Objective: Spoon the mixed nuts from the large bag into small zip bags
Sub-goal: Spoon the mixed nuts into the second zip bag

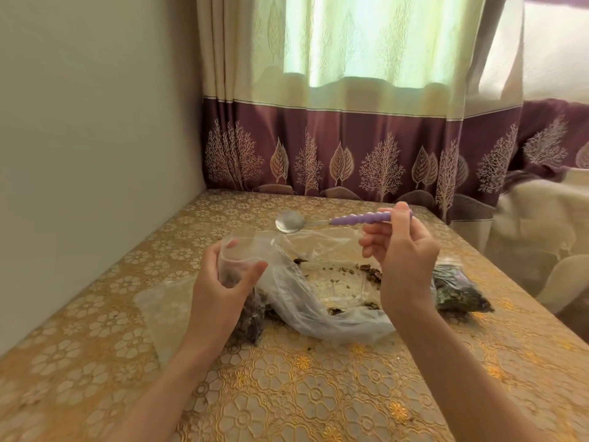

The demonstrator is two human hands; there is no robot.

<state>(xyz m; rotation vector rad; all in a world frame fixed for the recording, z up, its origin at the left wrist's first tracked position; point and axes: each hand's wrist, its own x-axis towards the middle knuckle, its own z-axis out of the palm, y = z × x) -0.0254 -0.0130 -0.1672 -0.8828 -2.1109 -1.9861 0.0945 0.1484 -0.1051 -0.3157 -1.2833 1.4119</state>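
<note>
Small bag (239, 269) gripped upright by curled left hand (220, 288), mouth held open. Spoon (334, 221) pinched at its handle by raised right hand (403, 260), bowl held far-left above the large bag (318, 295).

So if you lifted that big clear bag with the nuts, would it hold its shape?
Probably not. The big bag lies crumpled and sagging, so it looks floppy. Few nuts remain inside, so it is likely light, and they would likely slide to the lowest fold.

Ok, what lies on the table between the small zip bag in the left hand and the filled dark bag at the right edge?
In the head view, the large clear plastic bag, nearly emptied, a few nuts scattered inside.
</note>
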